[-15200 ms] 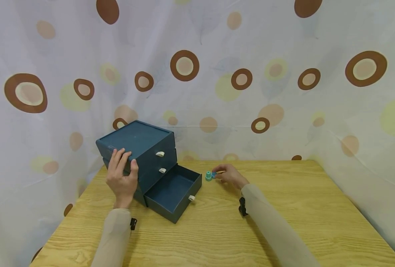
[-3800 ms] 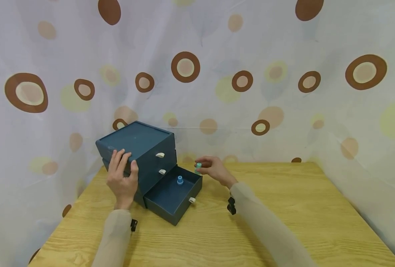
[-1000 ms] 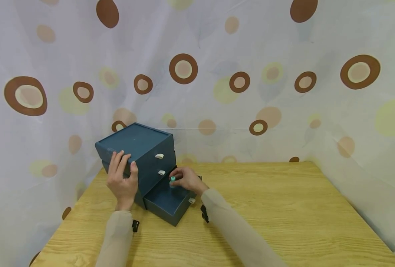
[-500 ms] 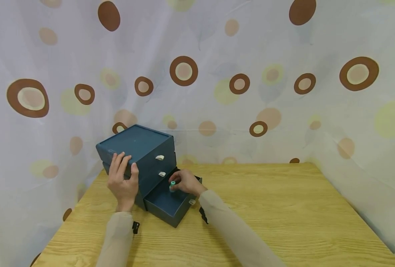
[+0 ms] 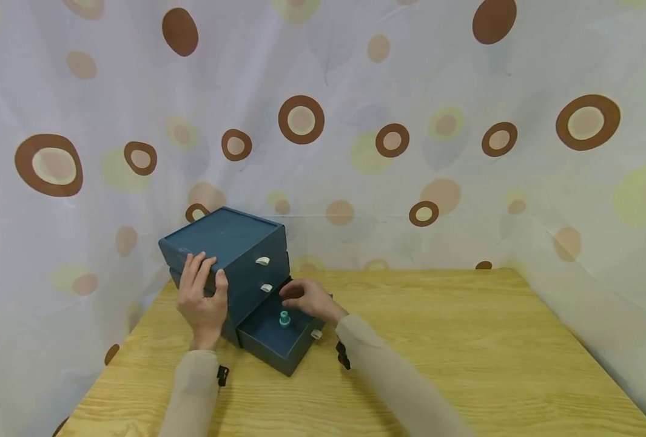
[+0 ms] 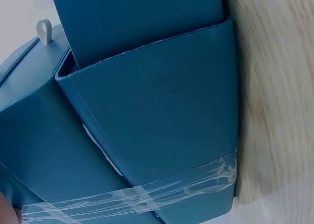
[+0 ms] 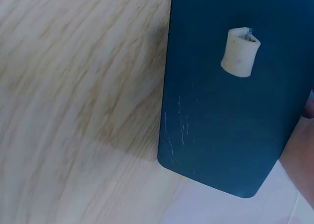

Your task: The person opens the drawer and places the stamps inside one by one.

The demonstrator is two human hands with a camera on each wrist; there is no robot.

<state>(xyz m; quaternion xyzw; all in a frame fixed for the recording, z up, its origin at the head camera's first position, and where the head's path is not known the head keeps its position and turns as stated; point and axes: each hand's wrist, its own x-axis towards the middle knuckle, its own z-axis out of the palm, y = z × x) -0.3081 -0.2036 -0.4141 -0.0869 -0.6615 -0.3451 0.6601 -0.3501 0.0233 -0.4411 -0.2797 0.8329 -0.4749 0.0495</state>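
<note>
A small teal stepped peg (image 5: 284, 319) stands upright inside the pulled-out bottom drawer (image 5: 268, 351) of a dark blue drawer unit (image 5: 224, 233). Just above and behind the peg is my right hand (image 5: 310, 299), its fingers loosely bent and apart from it. A blue peg seen earlier in this drawer is out of sight, with my right hand over that area. My left hand (image 5: 201, 300) rests against the unit's left side and front corner, fingers extended, thumb up. In the right wrist view, the drawer front carries a white loop pull (image 7: 239, 55).
The upper two drawers are closed, each with a white pull (image 5: 262, 261). Clear tape (image 6: 137, 197) runs across the unit's side in the left wrist view. The wooden table (image 5: 437, 340) extends right of the drawer, with a patterned curtain (image 5: 344, 73) behind.
Both pegs stood on the table at first; the blue one then appeared in the drawer. My right hand carried the teal peg into the drawer and has let go. The left hand stayed put.
</note>
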